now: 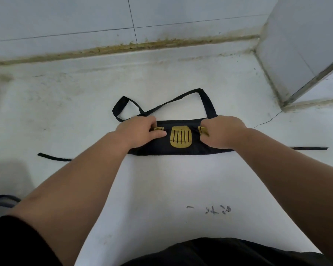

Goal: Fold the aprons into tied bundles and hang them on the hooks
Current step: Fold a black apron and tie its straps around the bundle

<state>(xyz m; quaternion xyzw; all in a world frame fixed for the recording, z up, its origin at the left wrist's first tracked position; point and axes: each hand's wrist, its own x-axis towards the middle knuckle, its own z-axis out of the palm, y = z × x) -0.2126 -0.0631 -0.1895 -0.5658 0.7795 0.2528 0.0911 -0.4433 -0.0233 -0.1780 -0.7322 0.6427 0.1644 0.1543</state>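
The apron [181, 150] lies at frame centre on the white surface [161, 189], folded into a narrow horizontal band with its yellow print [181, 139] facing up. The left hand [140, 131] and right hand [222, 132] are apart, each pinching the band's upper edge on either side of the print. The neck strap [206, 100] loops above the band. Waist ties [54, 157] extend toward the left and right frame edges.

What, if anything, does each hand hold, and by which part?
Both hold the folded apron by its far fold: left hand left of the yellow print, right hand right of it.
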